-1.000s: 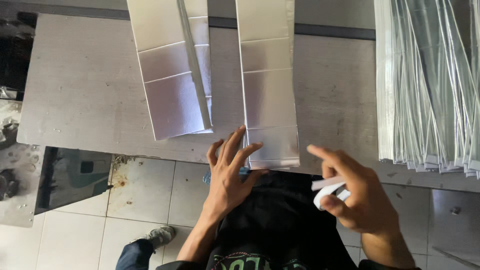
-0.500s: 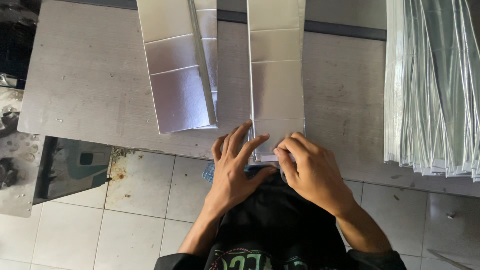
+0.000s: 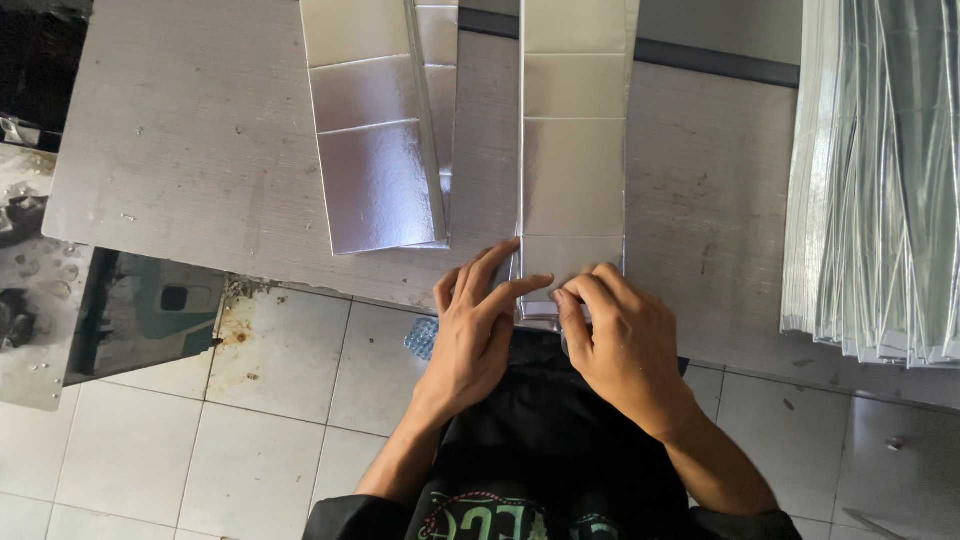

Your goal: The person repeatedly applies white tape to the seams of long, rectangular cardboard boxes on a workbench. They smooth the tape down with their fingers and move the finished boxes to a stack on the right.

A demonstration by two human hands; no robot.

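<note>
1. head view: the left hand (image 3: 478, 325) lies flat with fingers spread, pressing on the near left corner of a long silver foil strip (image 3: 573, 150).
2. the right hand (image 3: 622, 345) is curled, its fingertips pinching the strip's near edge; the two hands are close together, almost touching.
3. the strip runs from the near edge of the grey table (image 3: 190, 160) to the far side.
4. a second folded foil piece (image 3: 378, 130) lies to the left, apart.
5. a thick stack of foil sheets (image 3: 880, 170) sits at the right.
</note>
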